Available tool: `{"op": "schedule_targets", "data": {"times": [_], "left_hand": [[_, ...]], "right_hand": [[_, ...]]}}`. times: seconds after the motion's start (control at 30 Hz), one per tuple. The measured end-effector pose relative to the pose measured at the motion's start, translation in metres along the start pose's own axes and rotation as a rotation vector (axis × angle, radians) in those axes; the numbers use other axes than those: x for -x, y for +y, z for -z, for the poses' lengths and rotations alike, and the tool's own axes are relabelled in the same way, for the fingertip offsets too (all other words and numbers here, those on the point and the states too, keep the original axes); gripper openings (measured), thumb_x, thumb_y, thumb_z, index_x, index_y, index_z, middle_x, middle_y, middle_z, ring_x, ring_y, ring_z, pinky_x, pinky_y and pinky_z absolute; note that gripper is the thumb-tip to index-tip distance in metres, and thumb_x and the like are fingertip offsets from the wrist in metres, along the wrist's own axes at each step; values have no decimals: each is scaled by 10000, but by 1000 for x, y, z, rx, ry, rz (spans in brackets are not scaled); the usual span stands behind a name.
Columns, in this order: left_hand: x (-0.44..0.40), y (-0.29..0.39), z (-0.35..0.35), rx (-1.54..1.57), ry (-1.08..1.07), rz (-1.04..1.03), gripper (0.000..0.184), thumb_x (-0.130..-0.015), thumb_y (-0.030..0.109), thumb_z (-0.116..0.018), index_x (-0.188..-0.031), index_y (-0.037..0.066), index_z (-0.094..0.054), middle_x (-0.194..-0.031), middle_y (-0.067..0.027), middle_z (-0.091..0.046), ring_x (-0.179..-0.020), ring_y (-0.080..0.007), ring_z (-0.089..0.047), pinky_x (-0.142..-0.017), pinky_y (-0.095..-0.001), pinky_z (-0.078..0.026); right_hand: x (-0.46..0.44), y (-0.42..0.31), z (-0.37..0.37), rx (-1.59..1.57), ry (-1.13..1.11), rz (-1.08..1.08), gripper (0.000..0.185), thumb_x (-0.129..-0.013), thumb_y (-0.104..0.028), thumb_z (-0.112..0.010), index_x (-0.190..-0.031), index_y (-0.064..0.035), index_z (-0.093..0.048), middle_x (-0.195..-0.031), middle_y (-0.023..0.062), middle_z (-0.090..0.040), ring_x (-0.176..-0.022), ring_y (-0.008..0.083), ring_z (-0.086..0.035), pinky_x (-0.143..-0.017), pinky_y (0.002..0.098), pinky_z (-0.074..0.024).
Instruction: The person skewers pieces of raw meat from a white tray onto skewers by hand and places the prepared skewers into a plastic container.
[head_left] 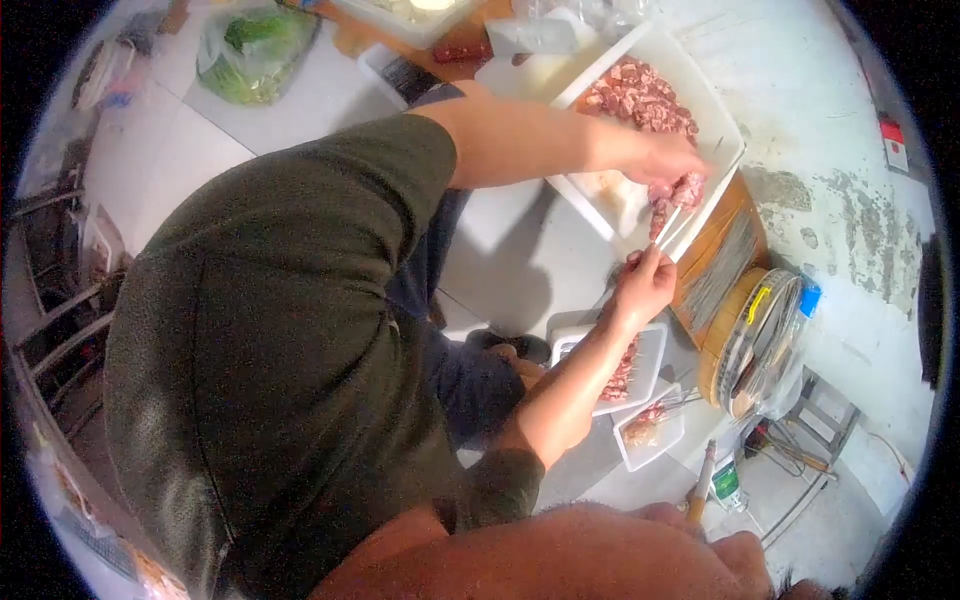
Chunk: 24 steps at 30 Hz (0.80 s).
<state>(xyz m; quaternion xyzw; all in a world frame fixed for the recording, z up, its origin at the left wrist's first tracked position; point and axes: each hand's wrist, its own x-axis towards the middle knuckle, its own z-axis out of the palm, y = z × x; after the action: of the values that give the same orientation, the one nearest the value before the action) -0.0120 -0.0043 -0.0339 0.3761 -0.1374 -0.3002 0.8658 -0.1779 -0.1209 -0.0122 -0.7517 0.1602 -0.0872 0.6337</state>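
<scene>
My left hand [672, 162], the upper one in the head view, is closed on a lump of raw meat [689, 190] at the near end of a white tub [735, 140]. Just below it is my right hand [645, 288], its fingers pinched around a thin skewer [672, 222] that points up toward the meat. Red meat pieces sit close under the left fingers; whether they are threaded on the skewer cannot be made out. Cut raw meat [640, 95] is heaped in the tub's far part.
Loose skewers [722, 262] lie on an orange-brown surface beside a round wooden-sided container [760, 340]. Below my right forearm are a white tray [648, 362] with skewered meat and a smaller tray [655, 440]. A plastic bag of greens [255, 55] rests on the floor, upper left.
</scene>
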Motion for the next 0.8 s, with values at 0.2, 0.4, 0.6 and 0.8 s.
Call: {"op": "schedule_targets", "data": {"times": [0.2,0.4,0.6,0.8], "left_hand": [[-4,22,23,-595,166,-28,254,-877,262,-569,-945,48,-687,-826,-128,-660,-700,-225,-610,-616,-358,-490],[-35,6,104,-1856,103,-223,262,-819,148,-522,-977,29,-693,-953,-186,-672,-864,-305,-647,-715,-444,-506],[-3,-36,122,-1773,305,147,306,-835,124,-498,-1068,-7,-648,-1058,-193,-653,-984,-337,-633,-825,-462,-493],[13,-35,99,-1887,184,324,320,-788,72,-556,-1086,-2,-647,-1047,-188,-658,-967,-332,-640,-799,-444,-500]], "right_hand": [[3,2,-2,39,30,-4,186,-925,-156,-551,-802,-23,-507,-618,25,-523,-478,71,-425,-422,204,-314],[10,0,5,-33,42,-38,151,-918,-117,-539,-801,-30,-502,-639,25,-518,-501,75,-427,-432,205,-320],[16,-2,13,-66,14,-80,157,-913,-130,-556,-795,-39,-503,-638,10,-512,-505,60,-426,-437,190,-315],[17,1,15,-44,17,-66,149,-919,-127,-555,-825,-30,-492,-654,22,-521,-520,62,-424,-446,194,-312]]}}
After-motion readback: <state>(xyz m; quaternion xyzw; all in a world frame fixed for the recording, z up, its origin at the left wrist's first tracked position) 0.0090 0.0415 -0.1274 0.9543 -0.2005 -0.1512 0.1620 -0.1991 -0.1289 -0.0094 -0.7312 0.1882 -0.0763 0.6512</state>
